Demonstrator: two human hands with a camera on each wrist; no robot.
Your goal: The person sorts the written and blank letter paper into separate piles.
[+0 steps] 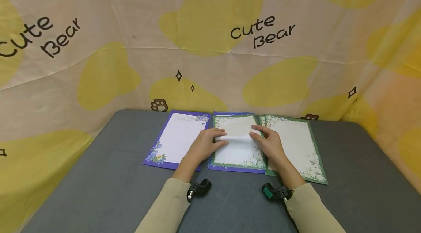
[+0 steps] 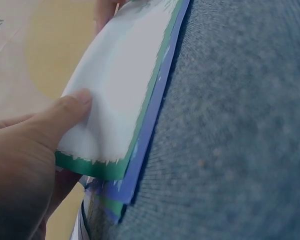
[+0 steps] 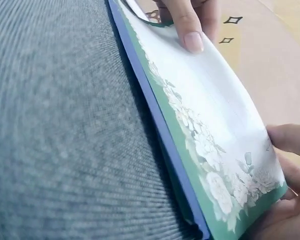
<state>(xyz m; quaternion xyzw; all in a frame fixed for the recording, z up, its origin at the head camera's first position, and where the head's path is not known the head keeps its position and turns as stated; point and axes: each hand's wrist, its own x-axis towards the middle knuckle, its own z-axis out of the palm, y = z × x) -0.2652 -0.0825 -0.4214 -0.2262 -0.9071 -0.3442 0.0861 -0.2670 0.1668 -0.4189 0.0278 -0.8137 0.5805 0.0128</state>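
Note:
A sheet of stationery paper (image 1: 238,152) with a green border and white flowers lies in the middle, bulging upward across its width. My left hand (image 1: 204,145) pinches its left edge, thumb on top and fingers behind, as the left wrist view shows with the thumb (image 2: 80,100) on the white face. On the opposite edge my right hand (image 1: 269,143) grips the same sheet. In the right wrist view that hand's thumb (image 3: 287,137) presses near the flowered corner. Beneath it, a purple-bordered sheet (image 1: 236,170) shows along the bottom and top.
To the left lies another purple-bordered sheet (image 1: 184,138) with blue flowers, partly under my left forearm. Green-bordered sheets (image 1: 296,141) overlap on the right. All rest on a dark grey table (image 1: 108,189), with a printed cloth (image 1: 204,43) hanging behind its far edge.

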